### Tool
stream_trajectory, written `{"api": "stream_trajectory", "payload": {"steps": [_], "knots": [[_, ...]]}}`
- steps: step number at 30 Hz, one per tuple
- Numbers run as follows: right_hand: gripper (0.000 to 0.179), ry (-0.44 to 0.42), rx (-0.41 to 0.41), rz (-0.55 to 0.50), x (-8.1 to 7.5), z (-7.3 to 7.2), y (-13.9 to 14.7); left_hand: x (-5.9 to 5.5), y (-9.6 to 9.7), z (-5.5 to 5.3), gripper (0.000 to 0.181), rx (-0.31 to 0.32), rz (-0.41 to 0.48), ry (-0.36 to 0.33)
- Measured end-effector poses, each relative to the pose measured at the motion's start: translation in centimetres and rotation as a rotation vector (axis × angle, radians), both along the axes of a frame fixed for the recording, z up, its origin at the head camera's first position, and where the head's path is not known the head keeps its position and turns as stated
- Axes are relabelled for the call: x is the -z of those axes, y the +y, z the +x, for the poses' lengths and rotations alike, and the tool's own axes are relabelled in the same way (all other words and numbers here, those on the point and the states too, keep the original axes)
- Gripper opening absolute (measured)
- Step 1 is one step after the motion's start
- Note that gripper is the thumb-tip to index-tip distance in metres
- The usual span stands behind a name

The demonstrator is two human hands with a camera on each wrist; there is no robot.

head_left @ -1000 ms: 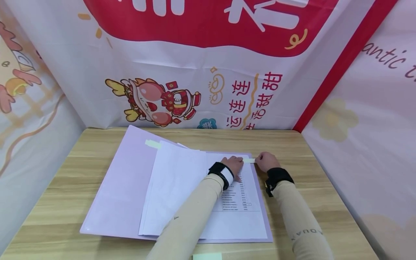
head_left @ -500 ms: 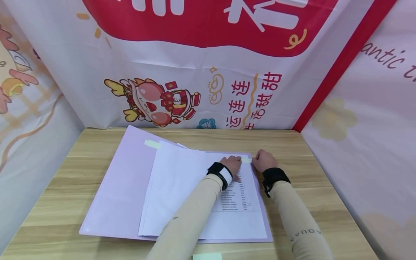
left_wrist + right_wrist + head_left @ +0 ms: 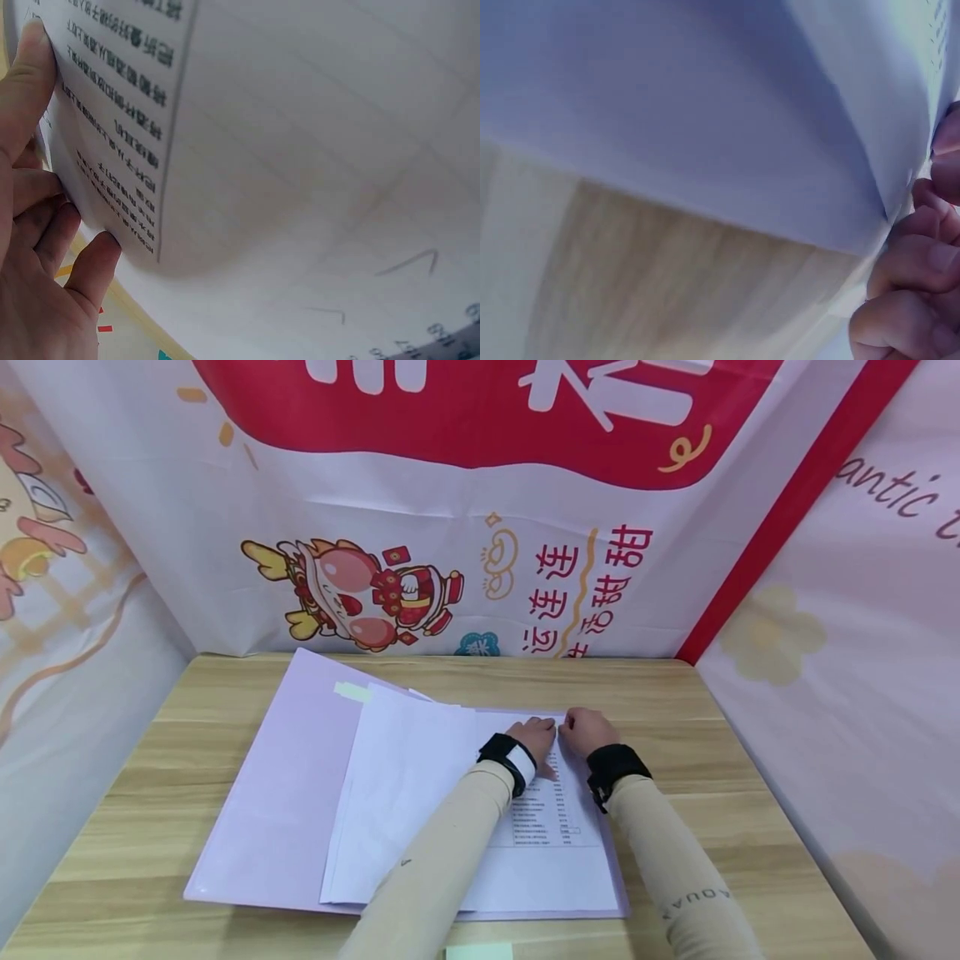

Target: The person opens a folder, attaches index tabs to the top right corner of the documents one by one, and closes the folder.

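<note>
An open lilac folder (image 3: 262, 827) lies on the table, with a printed sheet (image 3: 555, 881) on its right side. My left hand (image 3: 534, 742) presses on the sheet's upper part, fingers extended; the left wrist view has its fingertips along the paper's edge. Close to its right, my right hand (image 3: 590, 732) is at the top right corner of the sheet and folder. Its fingers (image 3: 904, 262) are curled and pinch a pale green sticky strip, now mostly hidden behind the hand. A similar strip (image 3: 352, 692) bridges a blank white sheet (image 3: 405, 760) and the left cover.
The folder rests on a wood-grain table (image 3: 712, 827). A pale green pad (image 3: 478, 952) lies at the near edge, partly out of view. A printed cloth (image 3: 420, 493) hangs behind, and more cloths close off both sides.
My right hand has moved left along the strip toward the left hand, and the strip visible between them has disappeared from view. The left hand has stayed in place.
</note>
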State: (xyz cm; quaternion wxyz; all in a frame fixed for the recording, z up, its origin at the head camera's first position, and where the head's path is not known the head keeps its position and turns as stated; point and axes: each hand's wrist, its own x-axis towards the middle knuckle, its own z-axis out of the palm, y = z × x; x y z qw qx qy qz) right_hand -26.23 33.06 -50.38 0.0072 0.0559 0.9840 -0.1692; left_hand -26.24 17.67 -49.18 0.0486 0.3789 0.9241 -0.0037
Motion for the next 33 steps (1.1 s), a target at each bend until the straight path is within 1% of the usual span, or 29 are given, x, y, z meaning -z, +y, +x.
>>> {"api": "stream_trajectory", "payload": {"steps": [2, 7, 8, 9, 12, 18, 24, 26, 30, 33], "knots": [[0.022, -0.002, -0.01, 0.015, 0.2, 0.0, 0.0, -0.1, 0.0, 0.0, 0.08, -0.002, 0.003, -0.005], [0.023, -0.01, -0.007, 0.018, 0.6, -0.1, 0.2, -1.7, -0.5, 0.6, 0.079, -0.002, 0.001, -0.041], [0.022, -0.012, -0.003, 0.017, 0.6, -0.1, 0.2, -1.8, -0.6, 0.7, 0.079, 0.001, 0.002, -0.043], [0.022, -0.019, 0.0, 0.016, 0.6, -0.1, 0.3, -2.2, -0.7, 0.9, 0.079, 0.003, 0.004, -0.047], [0.021, -0.038, 0.018, 0.019, 0.6, 0.0, 0.6, -2.3, -0.8, 1.0, 0.079, 0.008, 0.003, -0.053], [0.019, -0.036, 0.039, 0.022, 1.0, 0.1, 1.4, -1.9, -0.5, 0.8, 0.082, 0.013, -0.015, -0.053], [0.02, -0.047, 0.058, -0.002, 0.5, 0.4, 1.7, -0.7, 0.0, 0.2, 0.078, 0.042, -0.052, -0.006], [0.021, -0.059, 0.066, -0.007, 0.4, 0.4, 1.7, -0.6, 0.0, 0.1, 0.077, 0.044, -0.064, 0.003], [0.026, -0.059, 0.085, -0.01, 0.2, 0.2, 1.4, -0.6, 0.2, 0.0, 0.077, 0.037, -0.082, -0.006], [0.029, -0.047, 0.108, -0.018, 0.3, -0.1, 1.2, 0.1, 0.5, -0.4, 0.079, 0.036, -0.093, -0.01]]}}
